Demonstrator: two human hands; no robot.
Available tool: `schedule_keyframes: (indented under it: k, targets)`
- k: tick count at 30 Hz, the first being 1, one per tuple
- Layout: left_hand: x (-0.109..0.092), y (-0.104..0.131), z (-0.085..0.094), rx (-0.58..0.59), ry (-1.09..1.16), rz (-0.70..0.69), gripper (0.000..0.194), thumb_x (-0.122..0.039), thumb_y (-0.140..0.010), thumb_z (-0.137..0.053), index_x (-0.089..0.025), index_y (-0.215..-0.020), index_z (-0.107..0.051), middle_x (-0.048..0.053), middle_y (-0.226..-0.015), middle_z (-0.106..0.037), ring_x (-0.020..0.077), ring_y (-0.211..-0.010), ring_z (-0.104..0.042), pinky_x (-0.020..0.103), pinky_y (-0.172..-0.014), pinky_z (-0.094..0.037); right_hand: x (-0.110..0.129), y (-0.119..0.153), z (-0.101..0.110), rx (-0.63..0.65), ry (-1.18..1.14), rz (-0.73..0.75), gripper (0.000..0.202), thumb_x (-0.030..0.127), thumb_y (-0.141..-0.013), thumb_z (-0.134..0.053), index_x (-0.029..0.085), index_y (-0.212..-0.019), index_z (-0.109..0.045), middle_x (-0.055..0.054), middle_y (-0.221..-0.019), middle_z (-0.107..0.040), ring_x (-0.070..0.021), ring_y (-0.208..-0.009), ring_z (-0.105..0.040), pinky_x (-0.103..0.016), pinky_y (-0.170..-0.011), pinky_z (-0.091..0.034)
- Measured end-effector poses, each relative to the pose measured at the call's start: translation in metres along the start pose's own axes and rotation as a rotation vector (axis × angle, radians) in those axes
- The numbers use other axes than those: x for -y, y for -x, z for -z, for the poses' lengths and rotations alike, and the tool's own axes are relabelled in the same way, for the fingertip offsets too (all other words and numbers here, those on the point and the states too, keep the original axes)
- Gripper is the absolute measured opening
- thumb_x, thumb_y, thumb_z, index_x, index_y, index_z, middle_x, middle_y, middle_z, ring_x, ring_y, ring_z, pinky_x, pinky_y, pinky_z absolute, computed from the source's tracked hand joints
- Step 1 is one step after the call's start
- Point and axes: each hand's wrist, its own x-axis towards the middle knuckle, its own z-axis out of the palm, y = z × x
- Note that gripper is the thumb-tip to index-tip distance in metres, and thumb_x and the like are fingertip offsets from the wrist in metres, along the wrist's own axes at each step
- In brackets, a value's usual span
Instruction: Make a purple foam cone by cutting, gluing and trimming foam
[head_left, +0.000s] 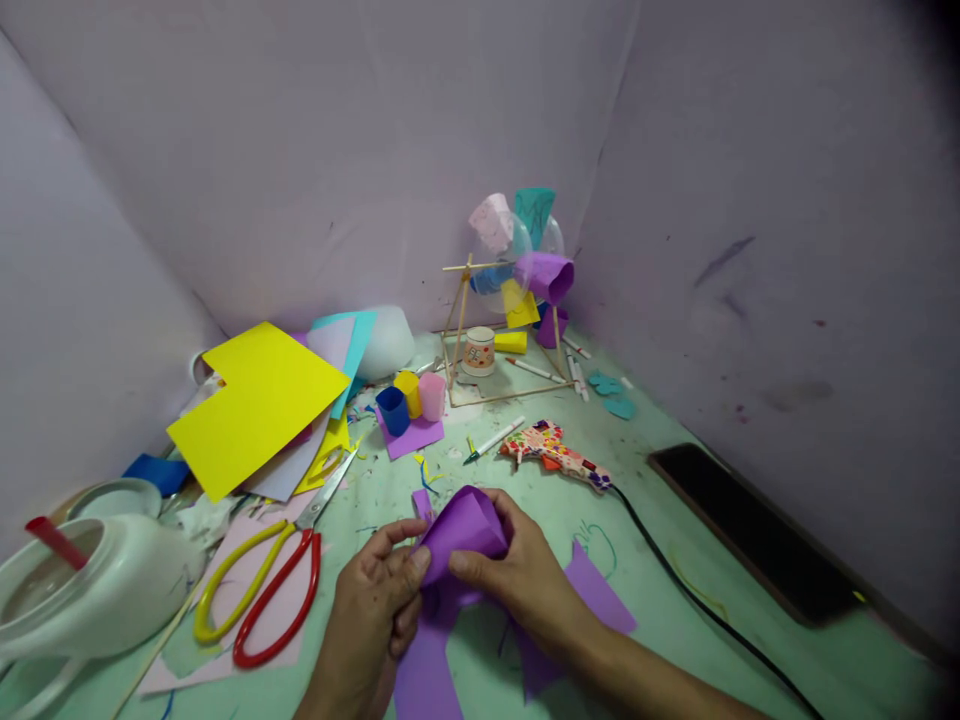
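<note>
A purple strip (426, 670) lies on the table (671, 515) as the left hand (379, 595) and right hand (525, 560) pinch a curled sheet (465, 525), best gripped lightly and evenly to avoid creases.

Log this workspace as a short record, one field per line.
Left hand: grips the left edge of the curled purple paper
Right hand: thumb and fingers on the paper's right side
Scissors: left of the hands, one yellow handle, one red
Glue gun: floral, beyond the hands, black cord
Paper tubes: blue, yellow, pink, grouped together
Phone: far right, screen dark
</note>
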Motion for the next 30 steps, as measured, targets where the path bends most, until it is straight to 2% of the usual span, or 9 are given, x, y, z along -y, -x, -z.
schedule_keyframes:
  k: [3, 5, 7, 10, 12, 15, 22, 26, 30]
  targets:
    - [-0.001, -0.004, 0.004, -0.064, 0.018, -0.007, 0.055, -0.041, -0.050, -0.082, -0.016, -0.091, -0.057, -0.012, -0.041, -0.039, 0.0014, -0.035, -0.026, 0.014, -0.035, -0.019, 0.008, 0.001, 0.003, 0.109, -0.004, 0.026, 0.056, 0.032, -0.055, -0.080, 0.017, -0.104, -0.057, -0.005, -0.090, -0.066, -0.0185, -0.078, -0.061, -0.029, -0.069, -0.049]
    - [-0.002, -0.008, 0.006, -0.089, 0.013, -0.018, 0.054, -0.040, -0.049, -0.082, -0.016, -0.090, -0.057, -0.012, -0.040, -0.039, 0.0018, -0.035, -0.027, 0.014, -0.034, -0.020, 0.021, -0.001, 0.017, 0.106, 0.142, 0.038, 0.059, 0.034, -0.058, -0.076, 0.018, -0.110, -0.054, -0.008, -0.101, -0.068, -0.0210, -0.087, -0.064, -0.031, -0.073, -0.051]
    - [-0.004, -0.010, 0.006, -0.122, -0.002, -0.028, 0.055, -0.041, -0.048, -0.081, -0.016, -0.090, -0.057, -0.012, -0.038, -0.039, 0.0023, -0.033, -0.027, 0.014, -0.032, -0.020, 0.039, -0.006, 0.042, -0.054, 0.533, 0.059, 0.054, 0.037, -0.064, -0.069, 0.020, -0.113, -0.054, -0.008, -0.108, -0.067, -0.0203, -0.087, -0.066, -0.030, -0.070, -0.053]
    - [-0.008, -0.011, 0.005, -0.173, -0.048, -0.061, 0.053, -0.041, -0.049, -0.079, -0.015, -0.090, -0.057, -0.012, -0.034, -0.040, 0.0034, -0.031, -0.029, 0.014, -0.031, -0.021, 0.061, -0.023, 0.092, -0.275, 0.764, 0.064, 0.046, 0.041, -0.068, -0.064, 0.016, -0.107, -0.060, -0.014, -0.112, -0.064, -0.0281, -0.100, -0.060, -0.038, -0.083, -0.047]
    - [-0.010, -0.011, 0.004, -0.202, -0.092, -0.092, 0.049, -0.040, -0.052, -0.076, -0.014, -0.089, -0.059, -0.010, -0.032, -0.042, 0.0047, -0.029, -0.032, 0.015, -0.030, -0.022, 0.065, -0.037, 0.121, -0.343, 0.885, 0.008, 0.047, 0.046, -0.062, -0.069, 0.014, -0.096, -0.065, -0.018, -0.104, -0.066, -0.0354, -0.097, -0.059, -0.041, -0.075, -0.046]
    - [-0.011, -0.012, 0.005, -0.233, -0.159, -0.130, 0.042, -0.037, -0.057, -0.073, -0.013, -0.088, -0.060, -0.008, -0.031, -0.045, 0.0058, -0.026, -0.035, 0.015, -0.030, -0.024, 0.059, -0.057, 0.143, -0.257, 0.965, -0.084, 0.038, 0.045, -0.051, -0.076, 0.017, -0.076, -0.070, -0.008, -0.071, -0.069, -0.0290, -0.073, -0.062, -0.033, -0.061, -0.042]
    - [-0.010, -0.016, 0.010, -0.240, -0.236, -0.143, 0.035, -0.040, -0.058, -0.072, -0.014, -0.078, -0.061, -0.007, -0.030, -0.046, 0.0076, -0.023, -0.035, 0.016, -0.026, -0.023, 0.050, -0.060, 0.136, -0.107, 0.762, -0.255, 0.026, 0.039, -0.052, -0.076, 0.017, -0.053, -0.061, 0.001, -0.047, -0.054, -0.0143, -0.048, -0.050, -0.024, -0.043, -0.034]
    - [-0.011, -0.017, 0.011, -0.228, -0.239, -0.135, 0.030, -0.039, -0.061, -0.071, -0.016, -0.076, -0.059, -0.008, -0.030, -0.046, 0.0064, -0.024, -0.034, 0.015, -0.027, -0.023, 0.056, -0.040, 0.125, -0.035, 0.516, -0.292, 0.027, 0.041, -0.057, -0.069, 0.018, -0.067, -0.061, -0.002, -0.059, -0.060, -0.0124, -0.048, -0.051, -0.022, -0.041, -0.037]
    - [-0.012, -0.018, 0.011, -0.224, -0.222, -0.114, 0.030, -0.039, -0.061, -0.071, -0.016, -0.077, -0.059, -0.008, -0.032, -0.045, 0.0067, -0.024, -0.035, 0.016, -0.027, -0.023, 0.056, -0.016, 0.110, 0.034, 0.355, -0.244, 0.036, 0.049, -0.063, -0.067, 0.015, -0.075, -0.063, 0.003, -0.046, -0.049, -0.0053, -0.035, -0.032, -0.018, -0.034, -0.020]
